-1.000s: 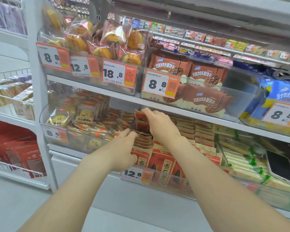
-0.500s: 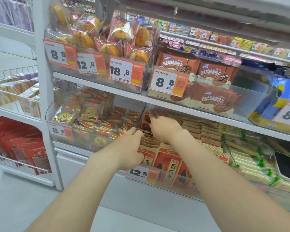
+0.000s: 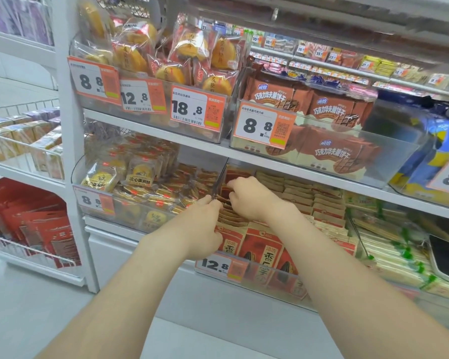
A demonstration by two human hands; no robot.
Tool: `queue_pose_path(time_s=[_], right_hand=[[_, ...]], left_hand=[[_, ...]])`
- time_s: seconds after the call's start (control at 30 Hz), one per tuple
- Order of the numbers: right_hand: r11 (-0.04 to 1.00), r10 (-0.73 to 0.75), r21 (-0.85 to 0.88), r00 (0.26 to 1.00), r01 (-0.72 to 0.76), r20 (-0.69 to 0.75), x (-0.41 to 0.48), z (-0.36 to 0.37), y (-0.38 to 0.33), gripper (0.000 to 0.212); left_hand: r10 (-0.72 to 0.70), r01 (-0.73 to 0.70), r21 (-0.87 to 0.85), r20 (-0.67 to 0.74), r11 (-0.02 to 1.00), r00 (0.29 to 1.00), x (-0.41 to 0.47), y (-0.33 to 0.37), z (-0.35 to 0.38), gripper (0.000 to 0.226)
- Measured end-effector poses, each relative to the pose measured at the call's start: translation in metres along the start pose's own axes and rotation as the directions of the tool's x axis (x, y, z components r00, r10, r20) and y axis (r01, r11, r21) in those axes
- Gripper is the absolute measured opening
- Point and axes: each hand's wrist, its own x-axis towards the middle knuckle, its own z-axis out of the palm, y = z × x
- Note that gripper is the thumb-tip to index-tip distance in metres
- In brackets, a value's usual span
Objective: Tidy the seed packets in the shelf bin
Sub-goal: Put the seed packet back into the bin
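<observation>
- Head view: the seed packets (image 3: 263,244) stand in rows, front to back, in a clear shelf bin (image 3: 270,281) with a 12.8 price tag (image 3: 219,266) on its front wall. Both hands are in the leftmost row.
- The right hand (image 3: 254,200) reaches to the back of that row. Its fingers (image 3: 237,183) are bent down over the tops of the dark red packets there and appear to pinch them.
- The left hand (image 3: 205,226) sits just this side of the right-hand fingers, at the row's left edge. Its thumb lies against the front packet, but its other fingers are mostly behind the back of the hand, so I cannot tell whether they grip anything.
- The step in hand looks like squaring up this row, since tan packet edges lean and fan out between the two sets of fingers.
- The next move probably calls for drawing the back packets upright and forward while the left hand steadies the front. Nothing should tip over the wall into the pastry bin (image 3: 130,213) just left of the fingers.
- Both hands cover the packets beneath them, and the upper shelf (image 3: 166,136) shadows the back of the bin. Small print on the packets is unreadable.
</observation>
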Motion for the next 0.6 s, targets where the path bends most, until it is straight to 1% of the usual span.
queue_pose_path(time_s=[0.1, 0.17, 0.2, 0.27, 0.3, 0.37, 0.47, 0.6], right_hand=[[0.997, 0.002, 0.083, 0.999, 0.001, -0.033, -0.016, -0.003, -0.013, 0.029], [0.992, 0.020, 0.125, 0.999, -0.023, 0.030, -0.025, -0.006, -0.019, 0.039], [0.994, 0.040, 0.100, 0.996, -0.047, 0.075, -0.027, -0.007, -0.020, 0.045], [0.998, 0.057, 0.027, 0.992, -0.060, 0.110, -0.026, -0.007, -0.017, 0.054], [0.998, 0.062, 0.006, 0.990, -0.063, 0.126, -0.024, -0.009, -0.017, 0.056], [0.995, 0.096, -0.036, 0.984, -0.092, 0.151, -0.022, -0.011, -0.018, 0.062], [0.986, 0.150, -0.094, 0.982, -0.140, 0.113, -0.019, -0.014, -0.019, 0.070], [0.975, 0.218, -0.070, 0.966, -0.210, 0.138, -0.009, -0.016, -0.018, 0.075]], left_hand=[[0.003, -0.003, 0.003, -0.001, 1.000, 1.000, 0.000, -0.001, -0.001, 0.070], [-0.004, 0.004, -0.012, -0.007, 1.000, 1.000, -0.003, 0.001, -0.003, 0.065], [-0.011, 0.011, -0.021, -0.022, 1.000, 1.000, -0.004, 0.002, -0.004, 0.058], [-0.024, 0.020, -0.044, -0.073, 0.999, 0.997, -0.006, 0.004, -0.003, 0.043], [-0.024, 0.019, -0.049, -0.106, 0.999, 0.994, -0.006, 0.004, -0.002, 0.039], [-0.034, 0.024, -0.066, -0.155, 0.998, 0.987, -0.008, 0.005, -0.002, 0.034], [-0.028, 0.007, -0.097, -0.226, 0.995, 0.974, -0.009, 0.006, -0.003, 0.030], [-0.064, 0.030, -0.109, -0.328, 0.994, 0.943, -0.008, 0.009, 0.000, 0.030]])
